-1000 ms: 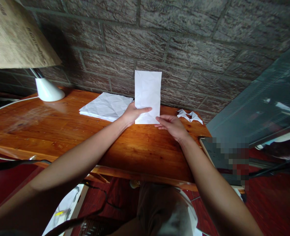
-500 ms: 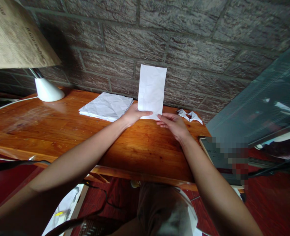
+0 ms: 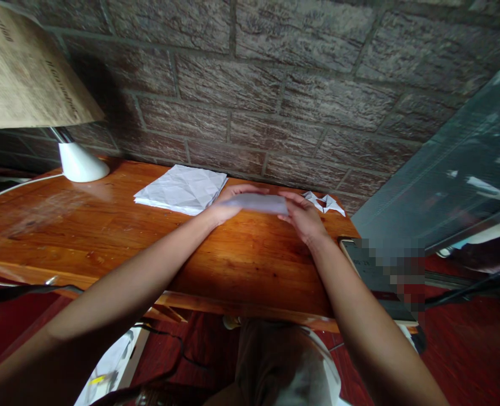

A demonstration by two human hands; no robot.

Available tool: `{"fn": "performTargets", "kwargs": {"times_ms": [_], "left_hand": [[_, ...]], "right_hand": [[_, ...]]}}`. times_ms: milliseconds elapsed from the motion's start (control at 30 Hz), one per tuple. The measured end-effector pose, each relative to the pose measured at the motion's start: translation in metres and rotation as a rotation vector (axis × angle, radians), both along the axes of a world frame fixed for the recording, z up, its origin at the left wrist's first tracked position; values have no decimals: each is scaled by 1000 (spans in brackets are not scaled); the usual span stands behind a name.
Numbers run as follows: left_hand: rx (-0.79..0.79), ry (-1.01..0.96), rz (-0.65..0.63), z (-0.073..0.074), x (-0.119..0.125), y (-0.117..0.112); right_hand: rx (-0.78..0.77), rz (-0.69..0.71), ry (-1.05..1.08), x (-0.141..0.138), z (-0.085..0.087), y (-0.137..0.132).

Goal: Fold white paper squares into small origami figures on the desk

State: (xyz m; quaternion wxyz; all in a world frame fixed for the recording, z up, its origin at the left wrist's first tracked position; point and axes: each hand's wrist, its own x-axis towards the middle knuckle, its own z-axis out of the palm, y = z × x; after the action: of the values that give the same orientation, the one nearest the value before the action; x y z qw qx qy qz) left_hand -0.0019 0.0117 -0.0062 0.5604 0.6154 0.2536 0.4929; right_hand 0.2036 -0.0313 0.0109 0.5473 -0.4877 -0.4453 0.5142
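A white sheet of paper, smeared by motion, is held between my two hands above the wooden table. Seen at a steep slant, it looks like a narrow strip. My left hand grips its left end, the fingers partly behind it. At its right end, the thumb and fingers of my right hand are closed on the edge. To the left of my left hand lies a stack of creased white paper. Small folded paper pieces sit just beyond my right hand.
On the wooden table, a lamp with a white base and printed shade stands at the left. A brick wall rises behind. A dark tablet-like device, partly pixelated, lies at the right edge.
The paper was upright with its broad face showing; it has tipped to a slant and appears as a thin strip. My right hand has shifted to its right end.
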Motion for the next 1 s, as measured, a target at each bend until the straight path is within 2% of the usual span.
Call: {"fn": "performTargets", "kwargs": {"times_ms": [100,267,367,467,567,633,667,800,900,1000], "left_hand": [[170,139,-28,0,-6,0],[568,416,113,-2,-10,6],[673,464,133,-5,-8,10],[563,331,179,-8,-5,12],[187,108,277,-11,1,12],[-93,23,273,-10,5,9],[-173,-6,248,-9,7,7],[-249,-103,88,-3,12,-3],[-218,-134,135,3,11,-5],[-197,-132,177,7,9,-7]], "right_hand": [[-16,30,72,3,4,1],[11,7,157,7,10,4],[30,-26,160,10,10,5],[16,-80,154,13,9,5],[14,-106,134,14,8,5],[22,-85,95,13,8,5],[23,-71,77,12,8,4],[-29,-12,58,7,8,1],[-80,68,2,5,8,-1],[-41,65,-48,4,6,-1]]}}
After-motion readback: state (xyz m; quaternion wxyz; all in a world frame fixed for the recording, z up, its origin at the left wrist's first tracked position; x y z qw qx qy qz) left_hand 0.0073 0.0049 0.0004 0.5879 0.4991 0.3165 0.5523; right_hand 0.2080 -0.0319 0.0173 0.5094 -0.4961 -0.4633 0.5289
